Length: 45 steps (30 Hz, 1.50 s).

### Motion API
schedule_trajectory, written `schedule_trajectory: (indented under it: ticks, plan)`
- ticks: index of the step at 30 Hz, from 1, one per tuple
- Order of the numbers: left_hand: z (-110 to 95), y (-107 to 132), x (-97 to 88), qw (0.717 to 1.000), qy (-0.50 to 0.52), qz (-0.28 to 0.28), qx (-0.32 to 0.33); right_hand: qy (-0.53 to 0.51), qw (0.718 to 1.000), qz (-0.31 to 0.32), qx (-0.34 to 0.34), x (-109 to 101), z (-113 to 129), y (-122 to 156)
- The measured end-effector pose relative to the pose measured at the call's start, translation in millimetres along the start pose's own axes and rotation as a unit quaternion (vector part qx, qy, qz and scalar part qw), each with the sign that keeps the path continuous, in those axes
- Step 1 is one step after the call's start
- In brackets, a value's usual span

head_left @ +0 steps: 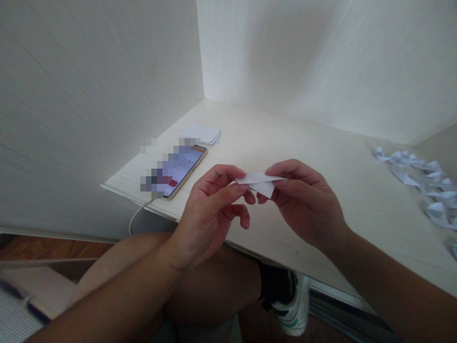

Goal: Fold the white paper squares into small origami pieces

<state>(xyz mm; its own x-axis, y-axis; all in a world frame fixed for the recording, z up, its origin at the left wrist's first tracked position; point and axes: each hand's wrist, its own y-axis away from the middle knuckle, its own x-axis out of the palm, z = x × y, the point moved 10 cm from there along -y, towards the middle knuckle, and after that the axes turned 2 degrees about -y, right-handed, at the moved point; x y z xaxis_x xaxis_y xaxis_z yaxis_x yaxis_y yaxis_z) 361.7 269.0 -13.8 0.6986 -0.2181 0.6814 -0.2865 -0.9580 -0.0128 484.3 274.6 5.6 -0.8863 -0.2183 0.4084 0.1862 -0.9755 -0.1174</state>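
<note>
A small folded piece of white paper [262, 181] is held up above the front part of the table, between both hands. My left hand [214, 205] pinches its left end between thumb and forefinger, the other fingers curled loosely below. At the paper's right end, my right hand [303, 200] grips it with thumb and fingers. One flap of the paper points down between the hands. Part of each end is hidden by the fingers.
A phone [189, 166] with a lit screen lies on the table [285, 138] at left, its cable [137, 214] running off the edge. Behind it is a stack of white paper sheets [203, 133]. Several folded paper pieces [437, 190] spread along the right. Walls enclose the back and left.
</note>
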Motion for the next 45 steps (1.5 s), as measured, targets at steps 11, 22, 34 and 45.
schedule_trajectory:
  ticks: [11, 22, 34, 45]
  plan:
    - [0.2, -1.8, -9.0, 0.999, -0.011, -0.041, -0.004, -0.009, 0.999, -0.017, 0.041, -1.2, -9.8, 0.1]
    - [8.2, -2.7, -12.0, 0.997, -0.006, -0.058, -0.051, -0.052, 0.992, -0.07, 0.094, -14.1, -19.0, -3.5]
    - [8.8, -4.3, -4.7, 0.999, 0.02, -0.026, -0.038, -0.07, 0.99, -0.073, 0.097, -14.5, -18.7, -3.1]
    - [2.7, -3.3, -6.5, 0.998, -0.033, -0.036, 0.038, -0.084, 0.99, -0.056, 0.098, -12.7, -18.7, -3.1]
